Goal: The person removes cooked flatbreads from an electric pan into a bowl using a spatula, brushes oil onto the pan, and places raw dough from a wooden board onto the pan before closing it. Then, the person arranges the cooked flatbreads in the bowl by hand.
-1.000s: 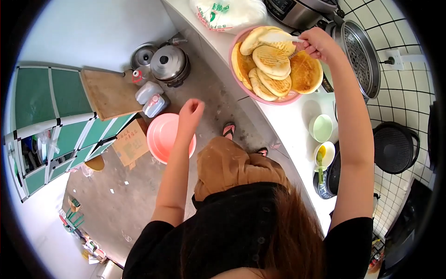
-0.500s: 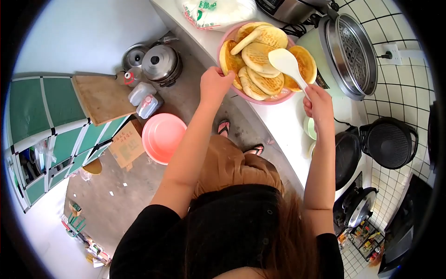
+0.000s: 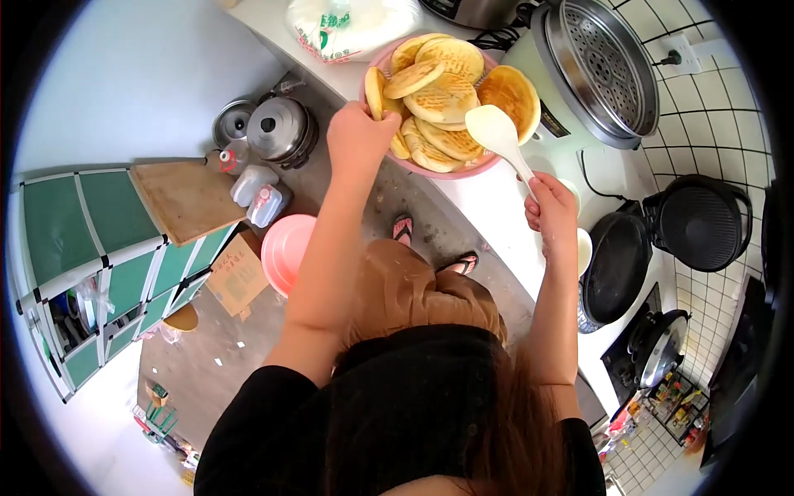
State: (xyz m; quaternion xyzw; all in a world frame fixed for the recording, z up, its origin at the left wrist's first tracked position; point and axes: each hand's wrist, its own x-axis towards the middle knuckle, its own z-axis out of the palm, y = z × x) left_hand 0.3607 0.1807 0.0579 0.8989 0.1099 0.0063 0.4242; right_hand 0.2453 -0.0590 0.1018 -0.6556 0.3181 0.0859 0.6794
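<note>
A pink basket (image 3: 482, 165) on the counter is heaped with round browned flatbreads (image 3: 442, 97). At its left rim, my left hand (image 3: 361, 135) is closed on the edge of one flatbread (image 3: 375, 89), which stands tilted up against the pile. My right hand (image 3: 552, 213) grips the handle of a white spoon (image 3: 490, 131). The spoon's broad head is over the right side of the basket, overlapping the flatbreads there in this view.
A white plastic bag (image 3: 354, 26) and a pale green cooker with a steel steamer tray (image 3: 602, 68) flank the basket. An open black electric griddle (image 3: 616, 269) sits farther along the counter (image 3: 488, 211). On the floor are a pink basin (image 3: 285, 252) and lidded pots (image 3: 277, 128).
The flatbread at my left hand has tipped up from lying nearly flat onto its edge. The spoon has shifted slightly down and left in view, and the whole view has turned a little.
</note>
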